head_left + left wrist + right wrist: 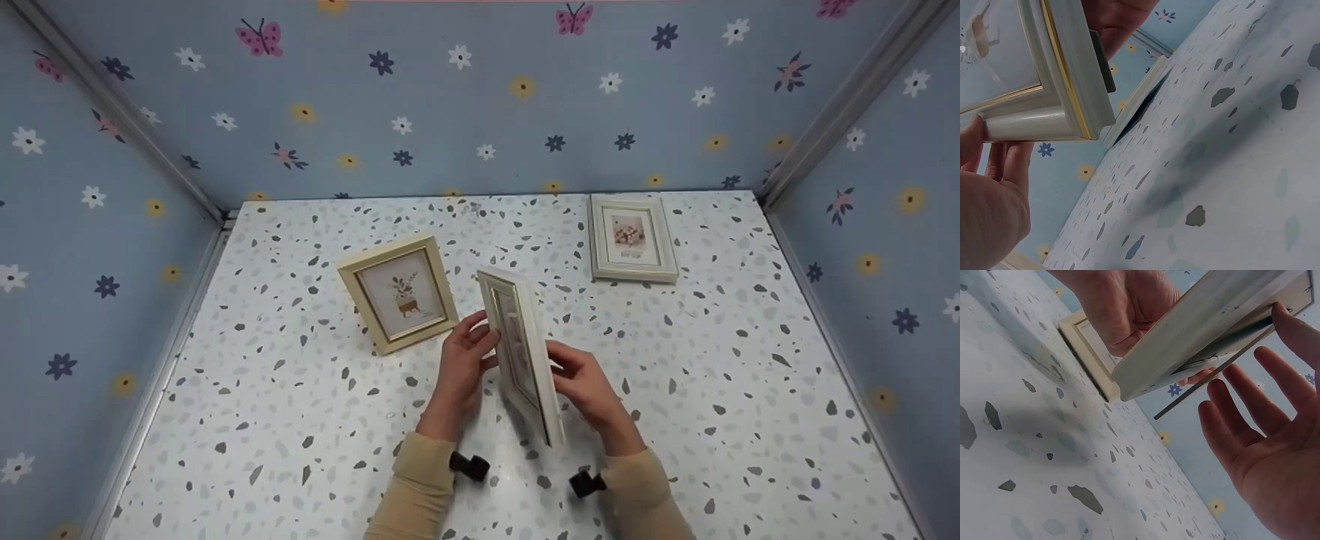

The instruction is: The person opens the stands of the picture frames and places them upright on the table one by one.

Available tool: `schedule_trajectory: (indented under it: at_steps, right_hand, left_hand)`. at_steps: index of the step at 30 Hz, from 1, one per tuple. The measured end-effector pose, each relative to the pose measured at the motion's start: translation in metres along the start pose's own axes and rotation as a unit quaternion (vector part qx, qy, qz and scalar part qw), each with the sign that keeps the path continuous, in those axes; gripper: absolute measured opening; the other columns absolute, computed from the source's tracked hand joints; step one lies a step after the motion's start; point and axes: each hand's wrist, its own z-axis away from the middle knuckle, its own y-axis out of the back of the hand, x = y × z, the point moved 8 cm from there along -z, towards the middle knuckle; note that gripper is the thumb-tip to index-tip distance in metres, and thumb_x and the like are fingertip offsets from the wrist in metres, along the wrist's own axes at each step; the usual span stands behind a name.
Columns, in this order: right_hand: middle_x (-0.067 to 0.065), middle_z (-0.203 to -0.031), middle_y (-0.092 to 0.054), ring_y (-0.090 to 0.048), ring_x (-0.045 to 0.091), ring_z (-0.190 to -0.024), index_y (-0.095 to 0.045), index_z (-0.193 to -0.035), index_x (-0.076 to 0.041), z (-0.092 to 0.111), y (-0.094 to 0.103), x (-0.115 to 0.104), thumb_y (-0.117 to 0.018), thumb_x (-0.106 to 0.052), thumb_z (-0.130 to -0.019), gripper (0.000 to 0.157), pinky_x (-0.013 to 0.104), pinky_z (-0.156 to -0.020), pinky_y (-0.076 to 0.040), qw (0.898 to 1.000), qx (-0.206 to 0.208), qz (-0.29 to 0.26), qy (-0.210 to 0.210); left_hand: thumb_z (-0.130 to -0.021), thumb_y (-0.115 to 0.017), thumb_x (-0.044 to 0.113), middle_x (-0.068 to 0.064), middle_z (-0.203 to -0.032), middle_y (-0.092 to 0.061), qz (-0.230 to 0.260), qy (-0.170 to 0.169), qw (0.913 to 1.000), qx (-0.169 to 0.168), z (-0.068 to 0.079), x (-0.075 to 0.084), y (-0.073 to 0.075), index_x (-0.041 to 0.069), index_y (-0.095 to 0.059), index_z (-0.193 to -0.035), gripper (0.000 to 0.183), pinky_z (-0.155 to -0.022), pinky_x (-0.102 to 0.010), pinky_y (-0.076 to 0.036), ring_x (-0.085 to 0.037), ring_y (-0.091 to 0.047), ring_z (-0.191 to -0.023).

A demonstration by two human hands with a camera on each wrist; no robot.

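A cream picture frame (541, 360) with a gold inner line is held tilted above the tabletop, nearly edge-on in the head view. My left hand (466, 352) grips its left side, thumb on the front and fingers behind, as the left wrist view shows at the frame's moulding (1027, 125). Behind the frame, my right hand (589, 379) has its thumb and fingers at the thin stand (1216, 374), which is swung out from the back. In the right wrist view the thumb lies against the back and the fingertips touch the stand. Most of the picture is hidden by the angle.
To the left, a yellowish picture frame (442, 289) with a potted-plant print stands leaning back. At the back right, another cream picture frame (664, 232) rests on the speckled tabletop (285, 390). Floral-patterned walls (450, 90) enclose the left, back and right.
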Motion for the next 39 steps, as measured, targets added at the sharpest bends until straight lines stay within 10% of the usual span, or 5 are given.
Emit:
schedule_trajectory:
  at_steps: [11, 39]
  right_hand:
    - [0.013, -0.129, -0.064, -0.060, 0.030, -0.119, -0.061, -0.131, 0.006, -0.002, 0.005, 0.008, -0.072, 0.001, -0.089, 0.044, 0.039, -0.095, -0.052, 0.999, 0.034, 0.022, -0.031]
    - [0.020, -0.130, -0.058, -0.055, 0.026, -0.125, -0.067, -0.123, 0.004, -0.008, 0.019, -0.015, -0.070, 0.007, -0.088, 0.035, 0.050, -0.107, -0.040, 0.989, -0.033, 0.139, 0.021]
  left_hand:
    - [-0.096, -0.062, 0.001, -0.009, -0.112, -0.069, -0.007, -0.001, 0.9999, -0.011, 0.001, 0.003, 0.000, 0.000, -0.053, -0.135, 0.040, -0.069, -0.031, -0.058, -0.016, -0.068, -0.093]
    - [-0.096, -0.066, 0.005, -0.009, -0.112, -0.070, -0.066, -0.004, 0.9977, -0.010, 0.000, 0.007, 0.011, 0.001, -0.056, -0.134, 0.039, -0.070, -0.031, -0.058, -0.016, -0.068, -0.092]
